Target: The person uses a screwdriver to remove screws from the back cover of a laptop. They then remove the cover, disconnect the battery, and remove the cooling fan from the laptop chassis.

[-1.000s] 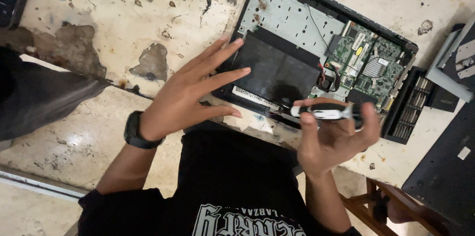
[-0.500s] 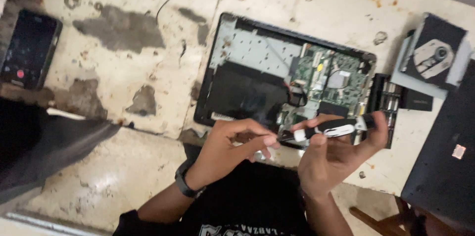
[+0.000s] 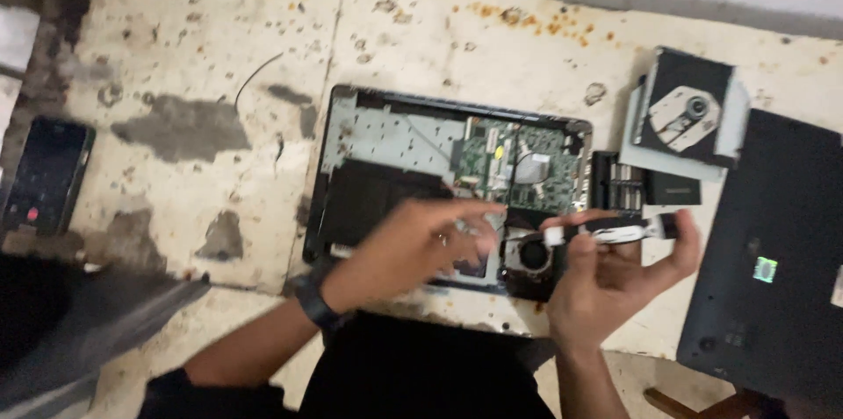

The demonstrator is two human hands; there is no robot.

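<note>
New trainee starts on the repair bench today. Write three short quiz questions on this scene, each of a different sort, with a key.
1. True or false: the opened laptop shows its green circuit board.
2. Which hand holds the black-and-white tool? A left hand; B right hand.
3. Fill in: the phone lies on the ___ side of the picture.

Key: 1 true; 2 B; 3 left.
</note>
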